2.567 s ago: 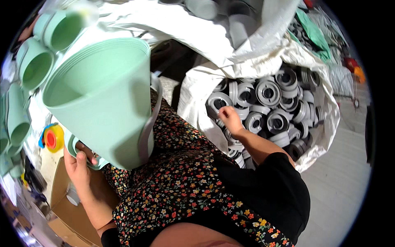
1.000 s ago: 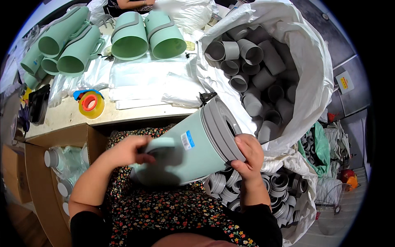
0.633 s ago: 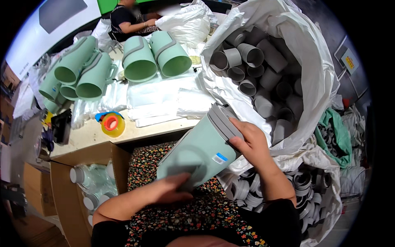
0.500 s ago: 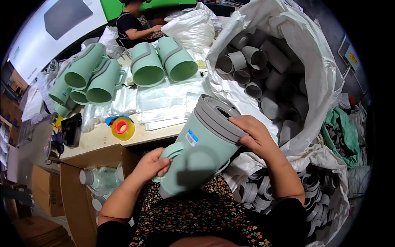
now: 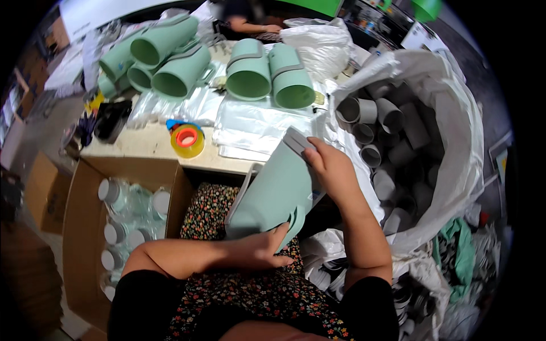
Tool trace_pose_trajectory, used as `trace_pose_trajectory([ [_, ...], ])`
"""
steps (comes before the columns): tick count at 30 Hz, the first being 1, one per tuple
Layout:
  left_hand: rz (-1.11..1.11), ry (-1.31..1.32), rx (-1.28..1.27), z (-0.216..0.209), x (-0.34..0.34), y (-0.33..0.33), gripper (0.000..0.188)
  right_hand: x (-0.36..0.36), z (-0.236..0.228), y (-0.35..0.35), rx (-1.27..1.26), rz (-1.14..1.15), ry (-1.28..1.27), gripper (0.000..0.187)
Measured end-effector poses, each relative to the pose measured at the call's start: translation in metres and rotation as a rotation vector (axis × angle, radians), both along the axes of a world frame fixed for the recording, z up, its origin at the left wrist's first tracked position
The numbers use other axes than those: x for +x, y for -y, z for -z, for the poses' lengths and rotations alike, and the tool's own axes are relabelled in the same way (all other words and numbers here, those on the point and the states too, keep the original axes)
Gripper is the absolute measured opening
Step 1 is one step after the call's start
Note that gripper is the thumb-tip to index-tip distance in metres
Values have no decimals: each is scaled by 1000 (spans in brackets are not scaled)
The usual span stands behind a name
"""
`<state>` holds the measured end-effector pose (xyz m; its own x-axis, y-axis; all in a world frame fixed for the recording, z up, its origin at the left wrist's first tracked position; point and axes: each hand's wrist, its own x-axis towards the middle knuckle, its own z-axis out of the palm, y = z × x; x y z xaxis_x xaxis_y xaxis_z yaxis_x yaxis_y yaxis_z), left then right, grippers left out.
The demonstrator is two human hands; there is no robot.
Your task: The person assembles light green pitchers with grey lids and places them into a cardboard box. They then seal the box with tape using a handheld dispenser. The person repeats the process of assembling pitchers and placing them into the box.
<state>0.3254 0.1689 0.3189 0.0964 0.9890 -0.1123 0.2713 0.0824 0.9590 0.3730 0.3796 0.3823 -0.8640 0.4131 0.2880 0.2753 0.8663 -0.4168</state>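
Note:
A large light-green jug [image 5: 267, 196] is held tilted over my lap, its grey lid [image 5: 298, 140] up toward the table edge. My right hand [image 5: 331, 167] grips the lid end, thumb on the rim. My left hand [image 5: 264, 249] is at the jug's green handle [image 5: 293, 224], which faces down and right; some of its fingers are hidden behind the handle. A grey carrying strap [image 5: 243, 187] runs along the jug's left side. On the table beyond, several open green jugs [image 5: 177, 77] lie stacked on their sides, and two more [image 5: 248, 77] lie beside them.
Clear plastic bags [image 5: 256, 128] and a yellow tape roll [image 5: 187, 141] are on the table. At left, a cardboard box [image 5: 85, 227] holds bagged jugs with pale lids. A white sack [image 5: 455, 113] at right contains grey cylinders; grey lids fill another below. A person sits across the table.
The jug has been turned so its handle points down and right, and its label is out of sight. My left hand has moved right across my lap. The view has shifted.

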Motion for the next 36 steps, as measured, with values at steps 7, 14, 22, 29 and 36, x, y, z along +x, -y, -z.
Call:
trace_pose_trajectory([
  [7, -813, -374, 334, 60, -118, 3, 35, 63, 22, -22, 32, -301, -318, 43],
  [14, -308, 654, 241, 87, -105, -35, 72, 25, -25, -33, -196, -1129, -179, 58],
  [22, -260, 419, 209, 64, -103, -46, 96, -150, 144, -134, -251, -360, -313, 16],
  [29, -339, 473, 215, 63, -109, -31, 96, -202, 233, -114, -508, 51, -144, 23],
  [36, -376, 611, 259, 73, -89, -32, 82, -84, 149, -51, -1260, -261, -210, 27],
])
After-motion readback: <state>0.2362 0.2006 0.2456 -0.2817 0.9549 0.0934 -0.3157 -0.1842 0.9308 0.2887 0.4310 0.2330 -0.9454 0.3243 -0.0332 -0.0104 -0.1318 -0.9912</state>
